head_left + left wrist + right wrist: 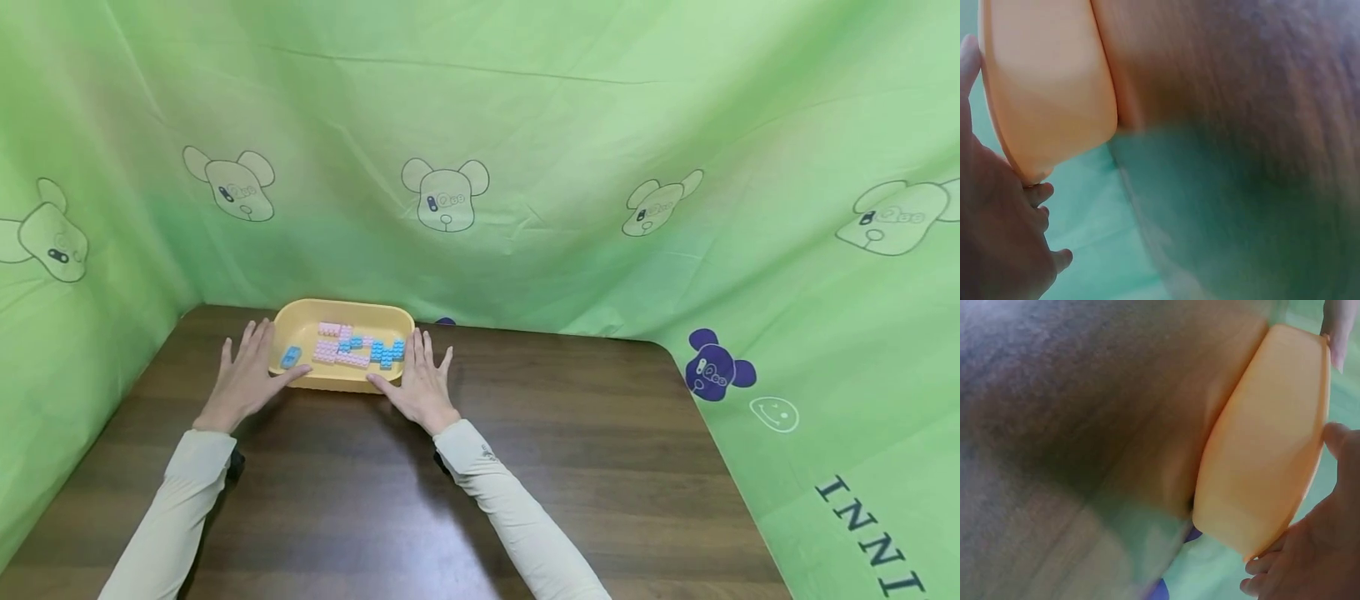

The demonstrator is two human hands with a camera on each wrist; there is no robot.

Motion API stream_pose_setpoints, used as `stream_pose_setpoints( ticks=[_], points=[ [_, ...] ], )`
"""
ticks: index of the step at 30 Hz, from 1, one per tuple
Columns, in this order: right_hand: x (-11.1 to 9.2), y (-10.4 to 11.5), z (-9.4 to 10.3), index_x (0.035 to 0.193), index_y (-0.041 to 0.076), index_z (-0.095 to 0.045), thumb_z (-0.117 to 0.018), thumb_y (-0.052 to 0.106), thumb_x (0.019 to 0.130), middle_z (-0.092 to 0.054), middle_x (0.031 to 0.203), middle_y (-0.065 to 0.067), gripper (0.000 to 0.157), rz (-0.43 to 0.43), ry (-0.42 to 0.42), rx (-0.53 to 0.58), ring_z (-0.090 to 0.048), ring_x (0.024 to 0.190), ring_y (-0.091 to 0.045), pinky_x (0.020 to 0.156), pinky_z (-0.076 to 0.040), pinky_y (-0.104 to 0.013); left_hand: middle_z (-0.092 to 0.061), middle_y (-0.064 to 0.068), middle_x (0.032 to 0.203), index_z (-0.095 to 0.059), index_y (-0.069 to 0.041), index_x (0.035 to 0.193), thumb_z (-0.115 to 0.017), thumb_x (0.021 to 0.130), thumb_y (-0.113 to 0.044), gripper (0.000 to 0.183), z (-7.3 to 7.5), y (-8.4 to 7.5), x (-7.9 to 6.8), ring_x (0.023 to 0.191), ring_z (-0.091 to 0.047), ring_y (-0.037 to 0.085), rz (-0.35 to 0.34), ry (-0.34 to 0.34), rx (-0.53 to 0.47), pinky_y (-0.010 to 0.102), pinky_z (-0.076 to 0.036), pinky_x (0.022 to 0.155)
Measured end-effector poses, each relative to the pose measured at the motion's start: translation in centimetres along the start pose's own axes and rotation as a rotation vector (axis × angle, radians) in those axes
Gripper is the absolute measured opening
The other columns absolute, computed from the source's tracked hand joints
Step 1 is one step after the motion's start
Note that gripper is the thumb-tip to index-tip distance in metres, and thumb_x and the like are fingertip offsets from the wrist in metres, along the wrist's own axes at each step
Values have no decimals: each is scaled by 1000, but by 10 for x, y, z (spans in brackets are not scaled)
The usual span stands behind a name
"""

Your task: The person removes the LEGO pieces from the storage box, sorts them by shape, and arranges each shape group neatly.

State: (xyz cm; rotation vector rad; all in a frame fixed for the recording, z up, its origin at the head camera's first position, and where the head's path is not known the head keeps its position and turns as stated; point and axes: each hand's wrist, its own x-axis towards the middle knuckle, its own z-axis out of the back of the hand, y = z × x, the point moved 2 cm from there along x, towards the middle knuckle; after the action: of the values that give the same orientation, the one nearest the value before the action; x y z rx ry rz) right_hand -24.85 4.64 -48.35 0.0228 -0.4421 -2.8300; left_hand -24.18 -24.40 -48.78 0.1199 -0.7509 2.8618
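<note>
While left hand point(244, 375) and right hand point(422, 385) touch the tray point(337, 383) with straight fingers, positioning seems underway; next likely needs even pressure.

The head camera looks forward and down from above the table point(570, 467), far enough back to take in the curtain point(555, 275) and tray point(345, 385). Both wrist cameras sit low and close, pictures turned sideways, facing the tray's near wall point(1260, 444) — which they share — and the right one also catches the left hand point(1337, 332).
</note>
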Motion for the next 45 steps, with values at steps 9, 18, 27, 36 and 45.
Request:
stream_pose_setpoints(
  ticks=[9, 18, 27, 36, 45],
  points=[
    [-2, 1, -1, 167, -3, -12, -48, 73, 101, -11, 176, -18, 107, 3, -17, -21, -3, 163, -28, 125, -5, -70, -13, 35, 170, -9, 11, 165, -60, 97, -69, 116, -1, 4, 0, 159, -4, 49, 5, 16, 16, 72, 4, 123],
    [-19, 6, -3, 166, -6, -17, -49, 73, 101, -17, 174, -23, 107, 24, -21, -44, -10, 163, -33, 123, -12, -73, -14, 37, 169, -9, 11, 164, -63, 97, -66, 115, -2, 1, -21, 159, -5, 51, -12, 5, -1, 73, 3, 122],
    [-46, 15, -9, 164, -9, -22, -49, 74, 100, -24, 171, -26, 108, 65, -51, -85, -19, 161, -37, 122, -15, -73, -13, 38, 169, -8, 12, 164, -67, 96, -63, 118, -2, -4, -54, 158, -6, 53, -6, -7, -5, 74, 1, 122],
    [-79, 19, -6, 164, -10, -21, -52, 71, 100, -23, 170, -28, 107, 66, -55, -26, -19, 160, -38, 122, -14, -73, -19, 40, 166, -12, 13, 163, -73, 92, -62, 120, -9, -11, -84, 156, -11, 55, -30, -70, 7, 74, -3, 122],
    [-106, 19, -8, 163, -9, -24, -56, 70, 99, -28, 169, -28, 107, 70, -79, -29, -24, 159, -37, 122, -17, -73, -19, 40, 166, -10, 12, 164, -75, 91, -62, 122, -13, -24, -109, 156, -10, 55, -22, -91, 8, 73, -1, 123]
  ],
)
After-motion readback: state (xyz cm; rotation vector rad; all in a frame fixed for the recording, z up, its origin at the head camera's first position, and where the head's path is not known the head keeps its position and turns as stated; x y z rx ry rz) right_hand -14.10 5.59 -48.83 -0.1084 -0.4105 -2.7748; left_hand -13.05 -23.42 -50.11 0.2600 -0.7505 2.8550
